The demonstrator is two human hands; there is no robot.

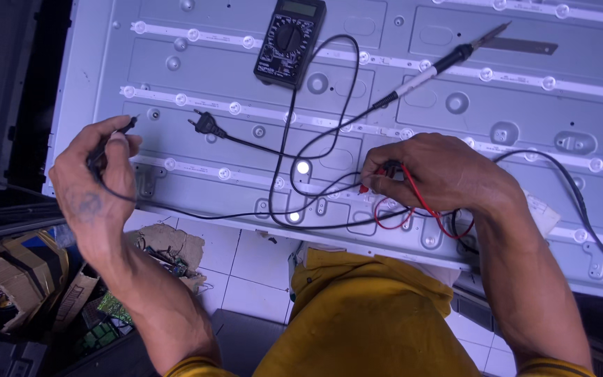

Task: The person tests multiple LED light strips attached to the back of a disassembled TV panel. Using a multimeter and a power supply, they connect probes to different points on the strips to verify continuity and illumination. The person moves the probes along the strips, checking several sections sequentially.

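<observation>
The white backlight panel (455,49) is the largest thing here; it runs out ahead of both sets of fingers and carries long LED strips laid left to right. One strip (246,178) passes between the two hands, and two of its lenses are lit (303,167), well to the right of the left fingers and just to the left of the right fingers, so the right hand is the nearer one to them.

Beyond the fingers, toward the far edge of the panel, a black multimeter (289,42) lies flat, and to its right a soldering iron (448,63) rests with its long axis slanting up and to the right; its black cord trails back to a loose two-pin plug (205,124) lying ahead of and to the right of the left hand.

The left hand (95,185) is raised at the panel's left edge, its fingers closed narrowly around a black probe (109,143) whose tip points up and to the right, apparently off the strip, though the view does not settle this. The right hand (441,174) is pressed down on the strip, fingers pinched on a red probe (378,174) with its tip aimed left along the strip's length; red and black leads (420,206) loop under the palm. The probe's contact point is hidden by the fingertips
</observation>
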